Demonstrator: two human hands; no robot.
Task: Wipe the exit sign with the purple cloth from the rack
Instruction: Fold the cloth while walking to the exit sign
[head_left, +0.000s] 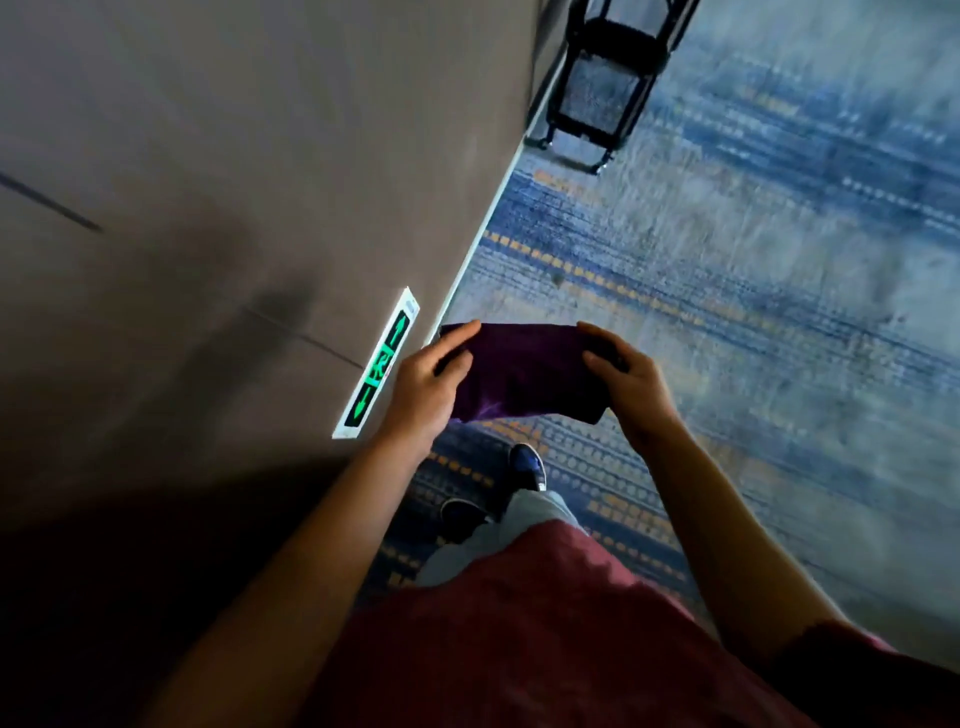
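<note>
Both hands clasp the purple cloth (524, 374): the left hand (426, 382) has its grip closed on the cloth's left end, the right hand (626, 376) on its right end. The cloth hangs above the patterned carpet (753, 291), just right of the lit green exit sign (376, 366) set low on the grey wall (249, 171). A black rack (602, 83) stands farther along the wall.

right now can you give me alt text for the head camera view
Both hands, left hand and right hand, hold a folded purple cloth above a blue patterned carpet. A glowing green exit sign sits low on the grey wall to the left, and a black wheeled rack stands farther along.
</note>
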